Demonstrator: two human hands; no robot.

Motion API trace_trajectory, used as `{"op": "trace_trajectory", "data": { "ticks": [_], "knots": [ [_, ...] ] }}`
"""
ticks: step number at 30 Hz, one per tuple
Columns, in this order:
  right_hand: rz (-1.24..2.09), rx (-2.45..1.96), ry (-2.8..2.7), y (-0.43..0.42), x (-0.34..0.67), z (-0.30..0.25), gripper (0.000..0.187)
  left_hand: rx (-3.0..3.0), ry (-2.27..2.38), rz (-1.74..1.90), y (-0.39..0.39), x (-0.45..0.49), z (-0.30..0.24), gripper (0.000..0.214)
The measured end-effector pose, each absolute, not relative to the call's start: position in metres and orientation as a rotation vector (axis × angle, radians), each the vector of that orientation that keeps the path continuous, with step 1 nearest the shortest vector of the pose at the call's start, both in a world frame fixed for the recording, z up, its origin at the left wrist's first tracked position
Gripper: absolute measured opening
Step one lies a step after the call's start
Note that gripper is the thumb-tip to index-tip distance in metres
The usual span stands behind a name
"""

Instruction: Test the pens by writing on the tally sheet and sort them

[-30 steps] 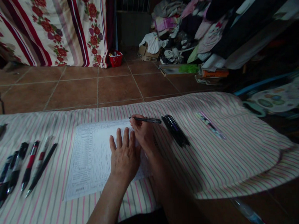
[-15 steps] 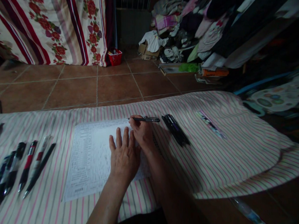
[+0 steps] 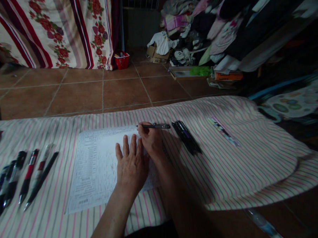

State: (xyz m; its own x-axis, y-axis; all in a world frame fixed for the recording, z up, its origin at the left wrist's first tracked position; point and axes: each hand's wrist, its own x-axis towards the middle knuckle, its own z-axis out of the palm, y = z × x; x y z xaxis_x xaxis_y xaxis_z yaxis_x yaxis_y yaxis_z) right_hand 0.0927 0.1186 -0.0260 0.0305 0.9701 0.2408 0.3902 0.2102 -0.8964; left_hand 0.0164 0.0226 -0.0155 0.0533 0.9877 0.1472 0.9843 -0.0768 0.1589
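Note:
My left hand (image 3: 131,164) lies flat with its fingers spread on a sheet of paper (image 3: 85,185) covered in print and pen marks. Beside it, my right hand (image 3: 151,138) is closed round a black pen (image 3: 158,126), whose tip meets the sheet near its top right edge. The pen leans far over, its back end pointing right. Just right of that hand lies a bundle of dark pens (image 3: 186,137). Farther right is a slim patterned pen (image 3: 224,131). The palm side of my left hand is hidden.
Several pens lie at the left, among them a red and black pen (image 3: 29,175) and a dark slim pen (image 3: 42,181). A striped cloth (image 3: 245,171) lies under everything. Beyond it are a tiled floor (image 3: 126,94), a red basket (image 3: 122,60) and heaped clothes (image 3: 176,23).
Almost nothing differs. The view has shifted very slightly; both hands and the pen keep practically the same places on the sheet.

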Motion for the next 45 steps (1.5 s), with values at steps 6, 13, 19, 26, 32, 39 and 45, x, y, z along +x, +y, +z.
{"op": "trace_trajectory", "data": {
  "ticks": [6, 13, 19, 26, 32, 39, 45],
  "knots": [
    [0.901, -1.259, -1.324, 0.119, 0.095, -0.024, 0.028, 2.266, 2.13, 0.349, 0.023, 0.016, -0.017, 0.048],
    [0.909, -1.259, -1.282, 0.119, 0.097, -0.024, 0.031, 2.26, 2.126, 0.369, 0.023, 0.016, -0.015, 0.048],
    [0.864, -1.328, -1.34, 0.119, 0.103, -0.026, 0.031, 2.261, 2.13, 0.369, 0.023, 0.016, -0.017, 0.049],
    [0.982, -1.184, -1.366, 0.114, 0.098, -0.022, 0.024, 2.244, 2.116, 0.355, 0.023, 0.016, -0.015, 0.05],
    [1.089, -1.146, -1.36, 0.113, 0.089, -0.023, 0.024, 2.235, 2.093, 0.337, 0.023, 0.016, -0.014, 0.051],
    [1.101, -1.199, -1.412, 0.114, 0.079, -0.022, 0.018, 2.227, 2.039, 0.318, 0.023, 0.015, -0.011, 0.055],
    [0.967, -1.243, -1.547, 0.113, 0.074, -0.019, 0.016, 2.202, 1.939, 0.305, 0.024, 0.009, -0.005, 0.055]
  ]
}}
